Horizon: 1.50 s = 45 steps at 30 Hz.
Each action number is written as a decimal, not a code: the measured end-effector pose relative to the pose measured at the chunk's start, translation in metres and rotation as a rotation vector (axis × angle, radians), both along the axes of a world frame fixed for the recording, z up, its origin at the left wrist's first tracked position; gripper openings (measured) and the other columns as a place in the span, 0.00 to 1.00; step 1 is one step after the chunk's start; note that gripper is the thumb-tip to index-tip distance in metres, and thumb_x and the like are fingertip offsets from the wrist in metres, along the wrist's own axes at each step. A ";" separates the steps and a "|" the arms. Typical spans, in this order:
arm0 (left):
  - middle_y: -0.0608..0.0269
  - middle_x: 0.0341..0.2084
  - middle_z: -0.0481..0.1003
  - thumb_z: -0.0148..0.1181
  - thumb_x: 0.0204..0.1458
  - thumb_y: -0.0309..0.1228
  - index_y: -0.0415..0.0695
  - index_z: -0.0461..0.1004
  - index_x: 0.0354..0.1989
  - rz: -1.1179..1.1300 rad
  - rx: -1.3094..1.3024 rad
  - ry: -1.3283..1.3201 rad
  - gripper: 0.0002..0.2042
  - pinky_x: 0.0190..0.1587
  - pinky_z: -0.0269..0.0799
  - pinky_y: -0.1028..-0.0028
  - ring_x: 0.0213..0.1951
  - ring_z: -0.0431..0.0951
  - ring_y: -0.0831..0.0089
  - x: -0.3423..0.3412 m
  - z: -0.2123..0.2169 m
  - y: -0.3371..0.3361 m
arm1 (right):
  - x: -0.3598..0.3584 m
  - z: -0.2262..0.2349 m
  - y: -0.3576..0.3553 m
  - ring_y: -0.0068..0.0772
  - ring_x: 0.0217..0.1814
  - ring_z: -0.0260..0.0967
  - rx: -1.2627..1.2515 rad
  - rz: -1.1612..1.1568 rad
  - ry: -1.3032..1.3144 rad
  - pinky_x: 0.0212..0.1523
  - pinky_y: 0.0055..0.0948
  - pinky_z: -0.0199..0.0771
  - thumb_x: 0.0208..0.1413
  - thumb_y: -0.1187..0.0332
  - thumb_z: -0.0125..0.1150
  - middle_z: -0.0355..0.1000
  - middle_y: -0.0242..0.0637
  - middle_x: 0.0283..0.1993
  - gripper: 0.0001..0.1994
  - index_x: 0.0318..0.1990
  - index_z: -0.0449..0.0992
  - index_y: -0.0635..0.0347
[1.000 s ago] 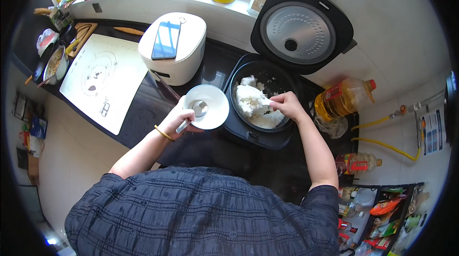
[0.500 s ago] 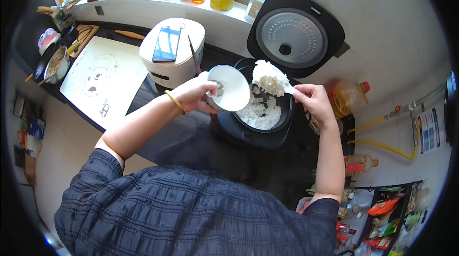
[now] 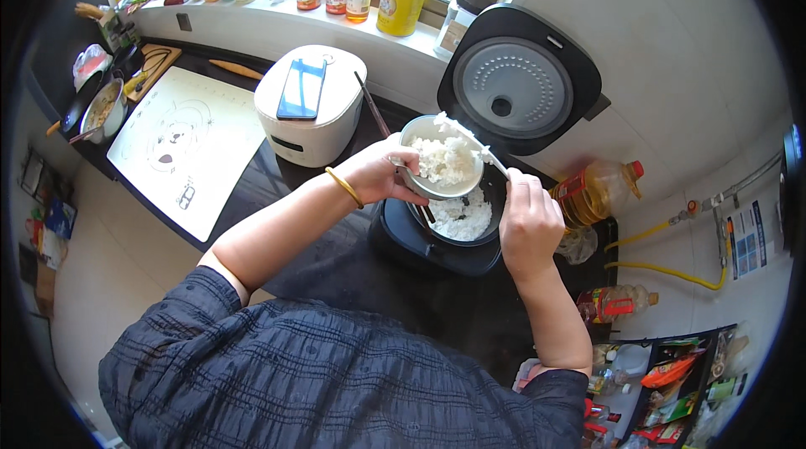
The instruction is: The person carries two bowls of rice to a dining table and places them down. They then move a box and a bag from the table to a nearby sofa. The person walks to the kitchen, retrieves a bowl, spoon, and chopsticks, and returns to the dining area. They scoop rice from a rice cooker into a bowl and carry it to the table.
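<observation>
Left hand (image 3: pixel 386 172): your left fingers (image 3: pixel 410 192) are clamped on the bowl (image 3: pixel 447 191), thumb hooked over its near-left rim. Bowl sits just right of them, between both hands, held up over the pot, mouth toward the camera. There's a mound of white rice (image 3: pixel 443 164) in it. A thin dark stick (image 3: pixel 374 107) runs from beyond your left fingers down behind the bowl; can't tell if it's one or a pair, or how it's gripped. Right hand (image 3: pixel 531 221): your right fingers (image 3: pixel 522 186) are pinching the handle of the white rice paddle (image 3: pixel 497 163). Blade reaches left of them over the bowl's far-right rim, rice clinging to it; can't tell if it touches the rim. Black rice cooker (image 3: pixel 453 258) stands on the desk (image 3: pixel 332 273) below your left fingers and left of your right fingers, more loose rice (image 3: pixel 462 218) in its pot. Its lid (image 3: pixel 550 126) is swung up beyond your right fingers. Oil bottle (image 3: pixel 594 190) with a red cap is just right of your right fingers. White appliance (image 3: pixel 294 132) is left of and beyond your left fingers, phone (image 3: pixel 302 90) flat on top. Pale printed mat (image 3: pixel 220 143) lies farther left of them.
</observation>
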<state>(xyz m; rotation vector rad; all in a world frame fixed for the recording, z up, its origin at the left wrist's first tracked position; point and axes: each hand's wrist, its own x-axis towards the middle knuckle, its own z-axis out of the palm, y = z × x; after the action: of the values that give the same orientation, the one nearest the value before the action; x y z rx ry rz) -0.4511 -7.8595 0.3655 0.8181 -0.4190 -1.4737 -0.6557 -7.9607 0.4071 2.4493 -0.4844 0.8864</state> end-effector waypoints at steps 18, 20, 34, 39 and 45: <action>0.47 0.44 0.69 0.50 0.41 0.21 0.31 0.62 0.47 0.120 0.064 -0.118 0.20 0.41 0.76 0.59 0.42 0.74 0.58 0.063 -0.017 0.037 | -0.006 -0.087 -0.100 0.44 0.37 0.72 1.107 -0.254 0.127 0.39 0.35 0.71 0.43 0.66 0.59 0.73 0.47 0.33 0.11 0.35 0.77 0.60; 0.48 0.42 0.70 0.50 0.39 0.21 0.32 0.58 0.50 0.181 0.115 -0.179 0.25 0.39 0.77 0.59 0.40 0.75 0.60 0.066 -0.011 0.049 | 0.012 -0.114 -0.097 0.47 0.37 0.71 0.995 -0.288 0.230 0.40 0.39 0.70 0.43 0.67 0.56 0.73 0.47 0.32 0.10 0.35 0.78 0.58; 0.48 0.41 0.69 0.52 0.38 0.19 0.33 0.57 0.52 0.198 0.141 -0.034 0.27 0.37 0.77 0.62 0.40 0.76 0.60 0.066 -0.039 0.067 | 0.044 -0.167 -0.121 0.21 0.28 0.70 1.647 0.101 0.425 0.31 0.22 0.68 0.44 0.73 0.59 0.74 0.37 0.25 0.13 0.39 0.77 0.63; 0.49 0.42 0.69 0.51 0.40 0.20 0.35 0.56 0.52 0.145 0.162 -0.006 0.26 0.38 0.77 0.60 0.41 0.75 0.60 0.066 -0.037 0.062 | 0.026 -0.123 -0.104 0.16 0.25 0.65 1.877 0.024 0.278 0.27 0.19 0.65 0.45 0.73 0.57 0.72 0.31 0.23 0.12 0.38 0.77 0.67; 0.46 0.46 0.66 0.48 0.40 0.18 0.35 0.54 0.53 0.098 0.188 -0.074 0.27 0.42 0.75 0.58 0.44 0.73 0.57 0.056 -0.016 0.043 | -0.007 -0.067 -0.117 0.15 0.23 0.62 1.756 0.118 0.175 0.25 0.18 0.62 0.46 0.71 0.58 0.71 0.27 0.23 0.12 0.38 0.77 0.67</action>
<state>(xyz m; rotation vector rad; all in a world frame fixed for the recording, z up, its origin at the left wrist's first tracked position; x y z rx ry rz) -0.3955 -7.8165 0.3497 1.0313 -0.2938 -1.4092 -0.6624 -8.0774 0.3400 4.0021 -1.5048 0.0684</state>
